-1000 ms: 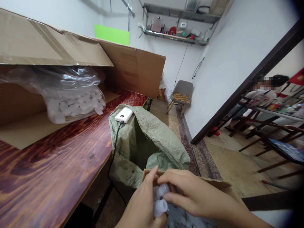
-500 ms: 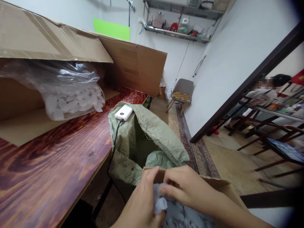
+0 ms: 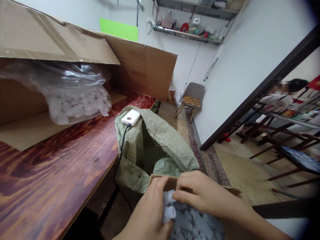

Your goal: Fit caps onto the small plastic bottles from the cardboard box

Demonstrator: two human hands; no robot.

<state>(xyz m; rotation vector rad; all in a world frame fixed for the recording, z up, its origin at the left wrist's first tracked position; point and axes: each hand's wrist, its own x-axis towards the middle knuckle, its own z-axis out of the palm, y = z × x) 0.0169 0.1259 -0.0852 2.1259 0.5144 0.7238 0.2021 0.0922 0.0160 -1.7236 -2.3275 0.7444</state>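
One desk [image 3: 75, 160] carries one large carton [image 3: 22, 133], near its far edge, with one clear bag [image 3: 80, 100] of many pale pieces inside. One green sack [image 3: 170, 140] stands at the desk's right edge, one white device [image 3: 131, 117] on its rim. Beyond it, one small carton [image 3: 165, 178] holds more pieces, too many to count. Over it are two hands: the left hand [image 3: 152, 210] clasps two translucent pieces, upper piece [image 3: 168, 196] and lower piece [image 3: 169, 213]; the right hand [image 3: 197, 193] has its thumb against the upper one, whether gripping I cannot tell. That piece's end, more covered half a second ago, now shows.
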